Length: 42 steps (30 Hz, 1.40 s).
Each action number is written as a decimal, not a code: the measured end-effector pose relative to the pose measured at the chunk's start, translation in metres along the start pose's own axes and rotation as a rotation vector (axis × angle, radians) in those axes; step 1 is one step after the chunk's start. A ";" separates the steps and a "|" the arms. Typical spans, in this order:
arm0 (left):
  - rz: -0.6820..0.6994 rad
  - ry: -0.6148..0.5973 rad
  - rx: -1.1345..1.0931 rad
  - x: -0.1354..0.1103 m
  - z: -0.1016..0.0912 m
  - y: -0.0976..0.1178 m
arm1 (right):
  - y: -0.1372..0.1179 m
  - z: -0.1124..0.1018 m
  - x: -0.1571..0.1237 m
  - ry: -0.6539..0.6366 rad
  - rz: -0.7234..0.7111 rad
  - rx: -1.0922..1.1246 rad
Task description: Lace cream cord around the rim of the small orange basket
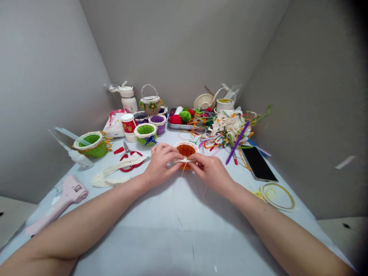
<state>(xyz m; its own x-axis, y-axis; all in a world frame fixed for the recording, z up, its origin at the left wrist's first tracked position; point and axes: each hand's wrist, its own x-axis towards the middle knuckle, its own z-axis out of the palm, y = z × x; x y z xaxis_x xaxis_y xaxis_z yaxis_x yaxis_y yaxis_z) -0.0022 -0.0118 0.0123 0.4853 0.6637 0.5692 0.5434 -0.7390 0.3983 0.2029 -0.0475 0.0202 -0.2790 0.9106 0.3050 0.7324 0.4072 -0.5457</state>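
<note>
A small orange basket [186, 148] stands in front of me at mid-table, its rim edged with white lace trim [186, 160]. At the near side of that rim, my left hand [162, 163] pinches the trim between thumb and fingers. From the other side my right hand [212, 169] pinches it too, fingertips close to the left ones. A thin pale thread [183, 170] hangs down from between them. Beside my left wrist lies a loose strip of white lace [116, 168], partly over red-handled scissors [129, 165]. My fingers hide part of the basket's front.
A pink glue gun [67, 193], a white glue bottle [80, 158] and a green basket [96, 150] are at left. Behind stand more baskets [146, 131] and a tray of yarn [186, 125]. At right are a yarn pile [230, 124], a phone [259, 164] and a hoop [292, 197].
</note>
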 end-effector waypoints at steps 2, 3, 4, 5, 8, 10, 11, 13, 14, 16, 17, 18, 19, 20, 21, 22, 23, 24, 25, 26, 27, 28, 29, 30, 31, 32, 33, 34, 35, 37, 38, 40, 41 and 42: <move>-0.009 0.017 -0.008 0.001 -0.001 -0.003 | 0.006 -0.004 0.001 -0.010 -0.024 -0.037; -0.015 0.018 -0.023 0.001 -0.002 -0.004 | 0.009 -0.006 0.002 -0.017 -0.034 -0.046; -0.021 0.006 -0.041 0.002 -0.002 -0.005 | 0.011 -0.008 0.003 -0.021 -0.042 -0.051; -0.030 -0.017 -0.058 0.002 -0.002 -0.006 | 0.013 -0.009 0.003 -0.021 -0.047 -0.053; -0.080 -0.089 -0.085 0.002 -0.002 -0.005 | 0.018 -0.011 0.004 -0.008 -0.057 -0.059; -0.121 -0.099 -0.114 0.003 -0.002 -0.003 | 0.020 -0.012 0.005 -0.009 -0.064 -0.057; -0.139 -0.097 -0.138 0.003 -0.002 -0.002 | 0.020 -0.012 0.005 -0.012 -0.068 -0.053; -0.174 -0.103 -0.197 0.003 -0.003 0.001 | 0.021 -0.012 0.005 -0.014 -0.069 -0.041; -0.194 -0.110 -0.225 0.003 -0.003 0.001 | 0.021 -0.013 0.005 -0.014 -0.066 -0.034; -0.237 -0.128 -0.275 0.004 -0.004 0.001 | 0.021 -0.013 0.005 -0.016 -0.052 -0.019; -0.255 -0.133 -0.298 0.004 -0.003 0.000 | 0.021 -0.013 0.005 -0.017 -0.044 -0.013; -0.265 -0.135 -0.324 0.003 -0.003 -0.001 | 0.021 -0.013 0.005 -0.018 -0.040 -0.008; -0.270 -0.137 -0.352 0.003 -0.002 -0.002 | 0.021 -0.013 0.006 -0.018 -0.040 -0.002; -0.272 -0.138 -0.383 0.002 -0.001 -0.004 | 0.021 -0.013 0.006 -0.017 -0.047 0.004; -0.275 -0.139 -0.416 0.002 -0.001 -0.005 | 0.022 -0.012 0.006 -0.015 -0.056 0.010; -0.281 -0.140 -0.449 0.001 0.000 -0.006 | 0.022 -0.012 0.006 -0.012 -0.067 0.017; -0.288 -0.140 -0.478 0.001 0.001 -0.007 | 0.022 -0.012 0.006 -0.010 -0.075 0.023; -0.291 -0.139 -0.496 0.001 0.001 -0.008 | 0.022 -0.012 0.006 -0.009 -0.079 0.028; -0.286 -0.131 -0.500 0.001 0.002 -0.009 | 0.022 -0.012 0.006 -0.008 -0.078 0.032; -0.265 -0.119 -0.491 0.002 0.002 -0.009 | 0.022 -0.012 0.006 -0.009 -0.076 0.033; -0.230 -0.101 -0.468 0.003 0.001 -0.009 | 0.022 -0.012 0.006 -0.011 -0.074 0.034; -0.183 -0.076 -0.436 0.003 0.001 -0.010 | 0.022 -0.012 0.006 -0.015 -0.073 0.034; -0.130 -0.051 -0.402 0.004 0.001 -0.010 | 0.022 -0.012 0.006 -0.017 -0.075 0.034; -0.079 -0.027 -0.370 0.005 0.000 -0.011 | 0.023 -0.012 0.006 -0.019 -0.078 0.034; -0.032 -0.011 -0.344 0.005 0.000 -0.012 | 0.023 -0.012 0.006 -0.020 -0.082 0.035; 0.008 -0.002 -0.319 0.005 -0.001 -0.012 | 0.023 -0.012 0.006 -0.022 -0.086 0.036; 0.040 0.002 -0.293 0.006 -0.001 -0.012 | 0.023 -0.012 0.005 -0.022 -0.089 0.037; 0.067 -0.002 -0.266 0.006 -0.001 -0.012 | 0.023 -0.012 0.005 -0.021 -0.092 0.036; 0.087 -0.005 -0.237 0.006 -0.001 -0.012 | 0.023 -0.012 0.005 -0.021 -0.095 0.034; 0.108 -0.006 -0.182 0.006 -0.001 -0.010 | 0.023 -0.012 0.005 -0.019 -0.094 0.031; 0.112 -0.003 -0.159 0.006 0.000 -0.010 | 0.023 -0.011 0.005 -0.020 -0.092 0.030; 0.115 0.004 -0.119 0.006 0.001 -0.009 | 0.023 -0.011 0.006 -0.024 -0.086 0.031; 0.117 0.007 -0.099 0.007 0.001 -0.009 | 0.024 -0.012 0.006 -0.028 -0.083 0.031; 0.121 0.008 -0.082 0.007 0.002 -0.010 | 0.024 -0.012 0.006 -0.028 -0.082 0.030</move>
<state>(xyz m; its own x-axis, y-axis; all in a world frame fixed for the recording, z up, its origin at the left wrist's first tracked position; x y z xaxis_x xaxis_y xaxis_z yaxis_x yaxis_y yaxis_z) -0.0027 0.0001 0.0111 0.5380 0.5686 0.6223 0.4238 -0.8206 0.3835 0.2258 -0.0334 0.0185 -0.3547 0.8757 0.3276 0.6879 0.4817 -0.5430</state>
